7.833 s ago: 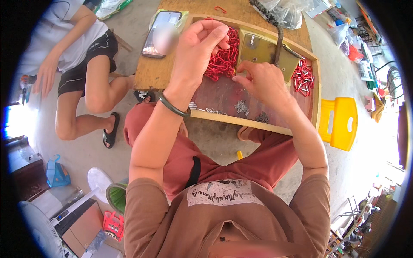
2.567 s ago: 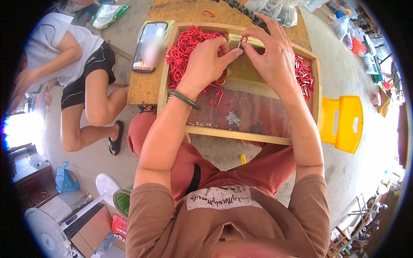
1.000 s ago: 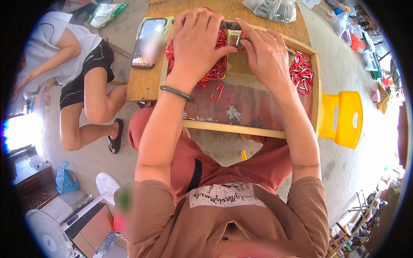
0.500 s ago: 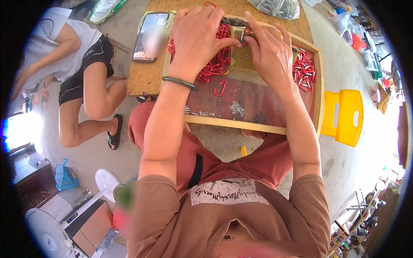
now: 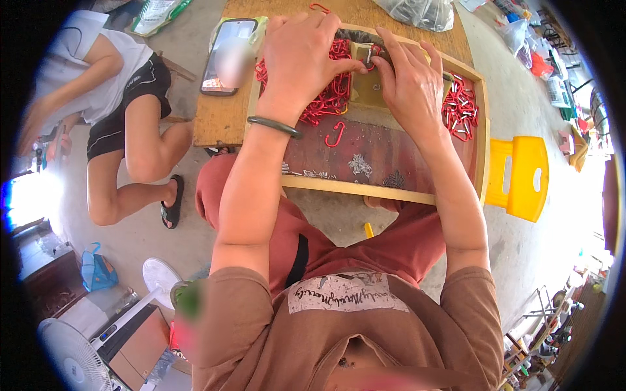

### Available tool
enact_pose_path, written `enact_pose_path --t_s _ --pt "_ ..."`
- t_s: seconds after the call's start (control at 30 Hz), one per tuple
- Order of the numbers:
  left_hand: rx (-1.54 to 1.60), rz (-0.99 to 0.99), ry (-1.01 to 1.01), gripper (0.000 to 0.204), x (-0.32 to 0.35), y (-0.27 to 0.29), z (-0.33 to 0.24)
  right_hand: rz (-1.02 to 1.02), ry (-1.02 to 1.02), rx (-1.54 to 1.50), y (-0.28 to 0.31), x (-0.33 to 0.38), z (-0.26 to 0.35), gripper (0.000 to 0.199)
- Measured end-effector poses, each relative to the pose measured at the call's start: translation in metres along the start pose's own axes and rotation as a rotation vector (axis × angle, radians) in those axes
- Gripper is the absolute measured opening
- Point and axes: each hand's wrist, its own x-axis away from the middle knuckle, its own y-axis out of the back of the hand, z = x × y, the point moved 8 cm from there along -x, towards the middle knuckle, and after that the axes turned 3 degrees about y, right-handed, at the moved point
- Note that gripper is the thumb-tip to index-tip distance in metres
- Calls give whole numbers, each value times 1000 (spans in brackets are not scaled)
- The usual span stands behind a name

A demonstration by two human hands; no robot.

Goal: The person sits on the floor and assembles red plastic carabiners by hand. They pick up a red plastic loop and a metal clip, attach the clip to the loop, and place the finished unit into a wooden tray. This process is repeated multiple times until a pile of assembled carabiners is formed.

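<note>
Over a shallow wooden tray [image 5: 385, 190] on concrete floor, my left hand [image 5: 303, 55] and right hand [image 5: 411, 81] pinch one red metal hook [image 5: 370, 57] above a small tan block [image 5: 367, 91].

Small assembly workshop: wood sorting tray [image 5: 391, 190] w/ red hook piles [image 5: 460, 107], concrete floor [image 5: 521, 130].

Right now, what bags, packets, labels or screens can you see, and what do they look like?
Phone: on the wooden table, left of the tray, dark slab, glowing screen.
Green-and-white packet: on the floor, top left.
Clear plastic bag: table's far edge, grey contents.
White label: on the brown shirt, rectangular.
</note>
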Motion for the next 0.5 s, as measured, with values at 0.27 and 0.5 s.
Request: enact_pose_path --t_s 0.27,0.5 --pt "101 -77 -39 61 -1 5 -2 10 -19 -23 -1 1 -3 41" --pt "67 -5 -5 61 -4 1 -2 32 -28 -7 -1 0 -3 42"
